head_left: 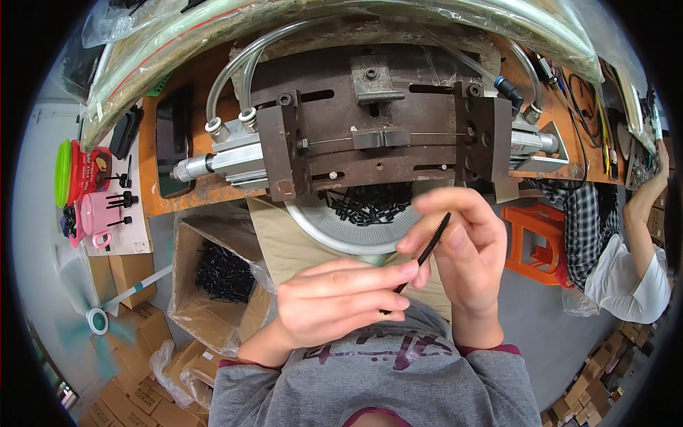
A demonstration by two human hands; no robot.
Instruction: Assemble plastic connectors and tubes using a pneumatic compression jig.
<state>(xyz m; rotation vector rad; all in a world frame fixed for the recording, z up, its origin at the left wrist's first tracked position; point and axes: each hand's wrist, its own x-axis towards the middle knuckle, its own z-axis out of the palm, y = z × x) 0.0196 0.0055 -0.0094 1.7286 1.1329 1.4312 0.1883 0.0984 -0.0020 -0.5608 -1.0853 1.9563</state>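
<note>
A slim black wand with a ridged, bristle-like end, resembling a mascara wand [432, 247], slants between my hands above my lap. My left hand [341, 292] pinches its lower part between thumb and fingers. Around its upper part curls my right hand [473, 249], thumb on one side and fingertips on the other, with the index finger raised; the grip looks loose. Just beyond the hands, under the bench edge, a white basin [309, 226] holds a heap of small black pieces [366, 204].
A dark metal fixture [341, 160] with air cylinders [238, 162] and clear hoses [231, 75] stands on the wooden bench. At left are an open carton [192, 285] of black pieces, a pink cup [99, 213] and a fan [97, 322]. An orange stool [537, 245] and another person [633, 277] are right.
</note>
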